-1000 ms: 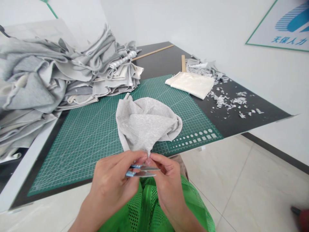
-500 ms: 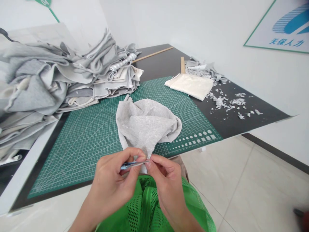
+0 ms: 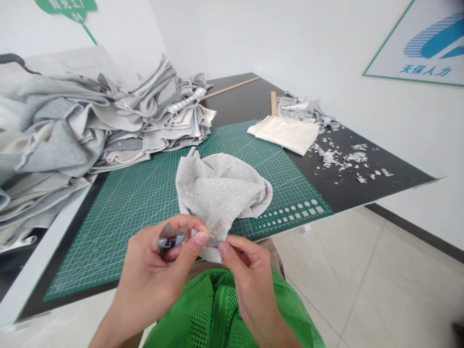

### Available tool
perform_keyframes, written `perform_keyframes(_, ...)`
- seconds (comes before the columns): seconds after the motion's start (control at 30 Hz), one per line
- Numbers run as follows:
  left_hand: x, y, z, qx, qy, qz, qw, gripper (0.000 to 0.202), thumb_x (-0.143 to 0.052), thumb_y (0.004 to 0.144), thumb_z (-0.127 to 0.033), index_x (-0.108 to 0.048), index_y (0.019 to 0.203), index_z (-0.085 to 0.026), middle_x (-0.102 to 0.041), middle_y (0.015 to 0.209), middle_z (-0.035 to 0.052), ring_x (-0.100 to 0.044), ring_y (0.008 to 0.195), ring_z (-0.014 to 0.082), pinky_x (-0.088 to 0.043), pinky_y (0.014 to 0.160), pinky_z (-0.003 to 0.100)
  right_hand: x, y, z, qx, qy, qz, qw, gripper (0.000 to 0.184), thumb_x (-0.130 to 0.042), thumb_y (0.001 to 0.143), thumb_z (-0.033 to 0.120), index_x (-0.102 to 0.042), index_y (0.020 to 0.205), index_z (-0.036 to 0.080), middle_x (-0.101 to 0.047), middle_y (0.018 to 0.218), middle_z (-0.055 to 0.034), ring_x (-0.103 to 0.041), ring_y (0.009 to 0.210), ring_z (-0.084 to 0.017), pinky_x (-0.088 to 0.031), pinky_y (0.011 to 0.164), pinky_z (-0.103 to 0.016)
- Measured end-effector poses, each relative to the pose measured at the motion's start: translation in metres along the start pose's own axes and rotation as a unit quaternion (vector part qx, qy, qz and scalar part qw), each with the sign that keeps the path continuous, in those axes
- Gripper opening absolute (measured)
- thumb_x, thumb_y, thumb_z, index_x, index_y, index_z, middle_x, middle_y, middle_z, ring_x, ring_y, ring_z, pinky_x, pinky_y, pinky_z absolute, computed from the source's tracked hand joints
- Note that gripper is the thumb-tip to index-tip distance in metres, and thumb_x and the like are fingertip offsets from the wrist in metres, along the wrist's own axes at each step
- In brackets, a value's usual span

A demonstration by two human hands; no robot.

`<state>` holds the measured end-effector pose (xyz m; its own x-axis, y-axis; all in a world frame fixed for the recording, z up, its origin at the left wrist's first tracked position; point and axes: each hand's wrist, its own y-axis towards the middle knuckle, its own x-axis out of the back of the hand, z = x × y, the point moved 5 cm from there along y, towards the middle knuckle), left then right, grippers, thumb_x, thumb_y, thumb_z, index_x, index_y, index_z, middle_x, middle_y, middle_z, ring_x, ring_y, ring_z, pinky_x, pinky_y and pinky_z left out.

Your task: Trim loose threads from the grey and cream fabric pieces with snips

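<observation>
A crumpled light grey fabric piece lies on the green cutting mat, its near corner hanging over the table's front edge. My left hand is closed around small blue-handled thread snips, which point up out of the fist. Its thumb and forefinger also pinch the fabric's near corner. My right hand pinches the same corner from the right, fingertips almost meeting those of the left.
A tall heap of grey and cream fabric fills the table's left side. A folded cream cloth, grey offcuts and scattered trimmings lie at the right. Two wooden sticks rest at the back. Green mesh covers my lap.
The snips were level with blades open at the fabric corner; the blades closed, then the left hand turned them upright into the fist. Both hands still pinch the corner.
</observation>
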<state>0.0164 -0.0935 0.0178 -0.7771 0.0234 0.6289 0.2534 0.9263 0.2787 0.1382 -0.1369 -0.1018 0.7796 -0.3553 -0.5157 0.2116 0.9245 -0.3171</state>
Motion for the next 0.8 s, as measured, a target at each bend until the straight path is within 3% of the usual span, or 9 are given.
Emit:
perform_keyframes(0.2, 0.009, 0.009, -0.005, 0.005, 0.005, -0.076, 0.997, 0.009, -0.065, 0.087, -0.022, -0.065, 0.078, -0.023, -0.041, 0.049, -0.0078, -0.039, 0.045, 0.0070, -0.032, 0.041, 0.016, 0.002, 0.004, -0.001, -0.019, 0.043, -0.015, 0.999, 0.019, -0.086, 0.068, 0.031, -0.080, 0.084, 0.023, -0.077, 0.072, 0.0001, -0.067, 0.066, -0.013, -0.054, 0.065, -0.024)
perform_keyframes(0.37, -0.006, 0.044, -0.030, -0.026, -0.030, -0.093, 0.995, 0.008, -0.068, 0.085, -0.024, -0.068, 0.078, -0.021, -0.040, 0.050, -0.0074, -0.033, 0.046, 0.0056, -0.028, 0.040, 0.016, 0.003, 0.009, 0.000, -0.043, 0.078, -0.023, 0.996, 0.022, -0.088, 0.063, 0.032, -0.080, 0.081, 0.022, -0.077, 0.069, 0.0000, -0.065, 0.063, -0.012, -0.053, 0.062, -0.023)
perform_keyframes(0.53, -0.046, 0.097, -0.061, -0.094, 0.000, -0.043, 0.995, 0.015, -0.062, 0.087, -0.024, -0.065, 0.074, -0.018, -0.051, 0.058, -0.0049, -0.042, 0.048, 0.0066, -0.033, 0.044, 0.019, 0.006, 0.017, -0.001, -0.052, 0.089, -0.019, 0.994, 0.022, -0.088, 0.064, 0.032, -0.081, 0.082, 0.022, -0.077, 0.069, -0.0003, -0.064, 0.062, -0.011, -0.052, 0.061, -0.022)
perform_keyframes(0.63, -0.077, 0.131, -0.074, -0.141, 0.089, -0.028, 0.986, 0.021, -0.059, 0.087, -0.023, -0.060, 0.067, -0.017, -0.051, 0.056, -0.0028, -0.043, 0.051, 0.0099, -0.035, 0.053, 0.024, 0.008, 0.023, 0.000, -0.050, 0.090, -0.018, 0.995, 0.022, -0.087, 0.065, 0.033, -0.081, 0.083, 0.022, -0.077, 0.070, -0.0002, -0.064, 0.063, -0.011, -0.052, 0.062, -0.023)
perform_keyframes(0.7, -0.103, 0.153, -0.078, -0.159, 0.156, -0.001, 0.975, 0.018, -0.058, 0.087, -0.021, -0.061, 0.069, -0.017, -0.054, 0.059, -0.0004, -0.047, 0.055, 0.0129, -0.038, 0.059, 0.027, 0.009, 0.027, 0.001, -0.056, 0.094, -0.016, 0.994, 0.022, -0.087, 0.065, 0.033, -0.081, 0.083, 0.021, -0.077, 0.072, -0.0008, -0.064, 0.064, -0.012, -0.053, 0.063, -0.024)
perform_keyframes(0.8, -0.136, 0.182, -0.077, -0.151, 0.178, 0.023, 0.972, 0.012, -0.063, 0.084, -0.023, -0.064, 0.074, -0.016, -0.059, 0.068, 0.0038, -0.055, 0.064, 0.0181, -0.044, 0.068, 0.032, 0.007, 0.029, 0.003, -0.066, 0.099, -0.002, 0.993, 0.023, -0.085, 0.066, 0.034, -0.081, 0.083, 0.019, -0.078, 0.074, -0.0025, -0.066, 0.067, -0.014, -0.053, 0.065, -0.025)
